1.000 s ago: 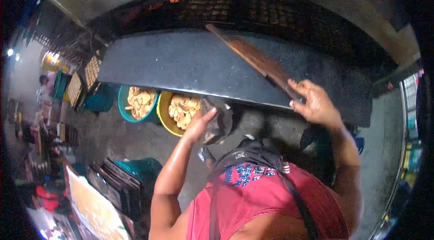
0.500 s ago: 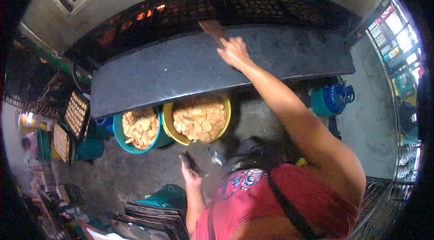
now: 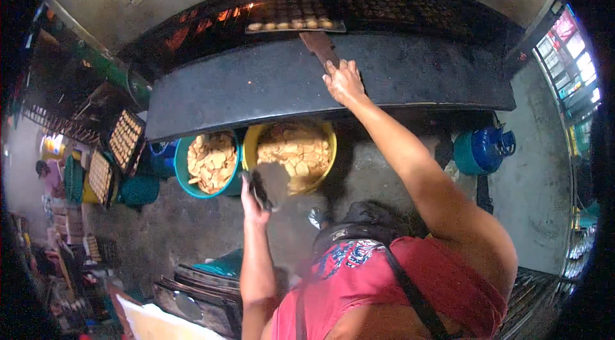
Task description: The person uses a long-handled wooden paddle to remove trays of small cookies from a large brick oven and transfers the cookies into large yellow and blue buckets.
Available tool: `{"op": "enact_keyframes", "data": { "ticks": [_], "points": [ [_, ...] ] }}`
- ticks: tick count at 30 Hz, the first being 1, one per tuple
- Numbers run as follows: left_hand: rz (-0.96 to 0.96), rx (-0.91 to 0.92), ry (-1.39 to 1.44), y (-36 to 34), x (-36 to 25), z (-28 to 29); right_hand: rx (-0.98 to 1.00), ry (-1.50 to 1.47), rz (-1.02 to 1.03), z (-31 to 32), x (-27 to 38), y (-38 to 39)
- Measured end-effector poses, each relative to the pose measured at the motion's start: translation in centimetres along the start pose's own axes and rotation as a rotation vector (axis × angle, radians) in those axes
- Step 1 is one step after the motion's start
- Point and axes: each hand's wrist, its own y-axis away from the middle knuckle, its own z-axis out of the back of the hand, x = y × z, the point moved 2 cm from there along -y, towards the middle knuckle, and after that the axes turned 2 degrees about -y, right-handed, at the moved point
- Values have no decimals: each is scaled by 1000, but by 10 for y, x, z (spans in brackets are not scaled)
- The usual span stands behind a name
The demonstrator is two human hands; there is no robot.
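Observation:
My right hand (image 3: pixel 346 84) grips a flat brown paddle-like piece (image 3: pixel 318 47), perhaps wood, over the dark ledge of the oven. Its far end lies at the front edge of a baking tray (image 3: pixel 295 27) at the oven mouth. Pale round biscuits (image 3: pixel 311 23) line the tray's front; those behind are dim. My left hand (image 3: pixel 254 202) is closed around a dark flat pad (image 3: pixel 272 183), blurred, held above the floor in front of a yellow bucket (image 3: pixel 330 164). That bucket and the teal bucket (image 3: pixel 181 177) beside it hold flat golden biscuits.
The long black ledge (image 3: pixel 410 71) runs along the oven, with flames glowing inside at the left. Trays of biscuits (image 3: pixel 125 138) lean in a rack at left. Stacked dark trays (image 3: pixel 198 301) stand lower left. A blue gas cylinder (image 3: pixel 490 148) is under the ledge's right end.
A biscuit tray has come forward to the oven mouth. My right hand has drawn back slightly with the brown piece. My left hand has risen toward the buckets with the dark pad.

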Motion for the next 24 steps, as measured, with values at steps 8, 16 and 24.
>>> {"op": "enact_keyframes", "data": {
  "ticks": [8,16,24],
  "points": [
    [-185,-43,9,-67,12,-80,65,-72,107,73,-35,174],
    [-170,-205,-292,-48,27,-150,183,-166,215,155,-129,286],
    [-217,-49,-403,-25,114,-186,494,-649,-360,130,-169,298]
  ]
}}
